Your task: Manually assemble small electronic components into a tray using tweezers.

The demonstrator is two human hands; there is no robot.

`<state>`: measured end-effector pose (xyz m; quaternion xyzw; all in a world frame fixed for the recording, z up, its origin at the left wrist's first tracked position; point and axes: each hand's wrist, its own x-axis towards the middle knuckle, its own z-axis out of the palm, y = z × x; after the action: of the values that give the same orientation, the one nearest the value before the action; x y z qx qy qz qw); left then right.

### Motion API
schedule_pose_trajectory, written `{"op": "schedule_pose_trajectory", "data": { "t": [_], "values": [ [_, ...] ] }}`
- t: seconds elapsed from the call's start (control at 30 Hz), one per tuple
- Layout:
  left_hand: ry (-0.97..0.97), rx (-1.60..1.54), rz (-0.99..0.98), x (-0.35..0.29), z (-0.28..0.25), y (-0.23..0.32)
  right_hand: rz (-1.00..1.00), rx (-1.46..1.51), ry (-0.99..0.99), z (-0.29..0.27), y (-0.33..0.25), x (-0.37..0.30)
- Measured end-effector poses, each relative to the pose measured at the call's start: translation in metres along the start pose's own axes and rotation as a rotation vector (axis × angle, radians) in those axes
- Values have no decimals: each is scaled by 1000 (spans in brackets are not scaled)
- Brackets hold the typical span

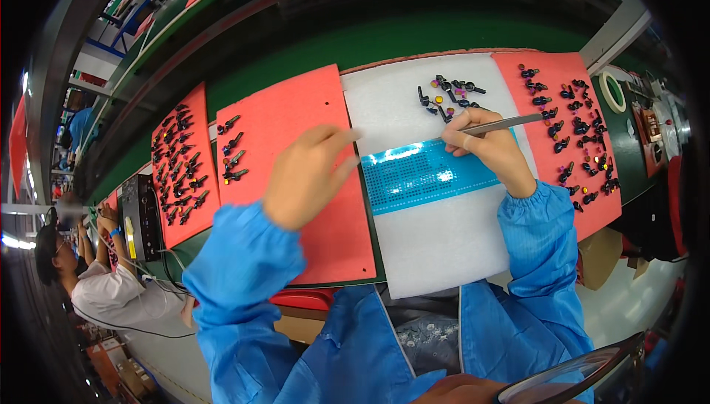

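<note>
1. Surface (pixel 310 49): dark green bench running left to right, with foam mats laid side by side along the near edge so the parts stay within arm's reach.
2. White foam pad (pixel 436 249) in the centre, flanked by a large red mat (pixel 296 116) on the left and another red mat (pixel 592 204) on the right (soft backing, presumably so small parts don't roll or scratch).
3. Blue perforated tray (pixel 421 178) lies flat across the white pad, directly in front of the person, its grid of holes facing up.
4. Left hand (pixel 307 175): rests over the big red mat just beside the tray's left end, fingers loosely extended and holding nothing. It looks like a steadying pose.
5. Right hand (pixel 492 149): fingers closed in a pen-style pinch on the metal tweezers (pixel 503 124), with the hand at the tray's top right corner.
6. Small dark parts with coloured caps (pixel 447 93): a loose cluster on the white pad just above the tray. More are spread on the right mat, and others sit in rows on a far-left red mat (pixel 181 167).
7. I can't tell whether the tweezer tip carries a part.
</note>
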<state>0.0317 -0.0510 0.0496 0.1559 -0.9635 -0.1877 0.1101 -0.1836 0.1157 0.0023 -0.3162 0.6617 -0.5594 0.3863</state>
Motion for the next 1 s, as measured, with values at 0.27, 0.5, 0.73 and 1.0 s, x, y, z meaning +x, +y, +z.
{"op": "schedule_pose_trajectory", "data": {
  "t": [0.27,0.5,0.73,1.0],
  "values": [
    [94,45,-18,101,77,33,124,-8,-62,-1,-6,-1],
    [112,-63,-103,112,96,30,146,-15,-109,-6,-1,-2],
    [138,-852,-70,101,87,9,129,-5,-96,-3,1,-2],
    [54,-383,-160,96,87,6,134,-45,-137,-6,3,0]
  ]
}}
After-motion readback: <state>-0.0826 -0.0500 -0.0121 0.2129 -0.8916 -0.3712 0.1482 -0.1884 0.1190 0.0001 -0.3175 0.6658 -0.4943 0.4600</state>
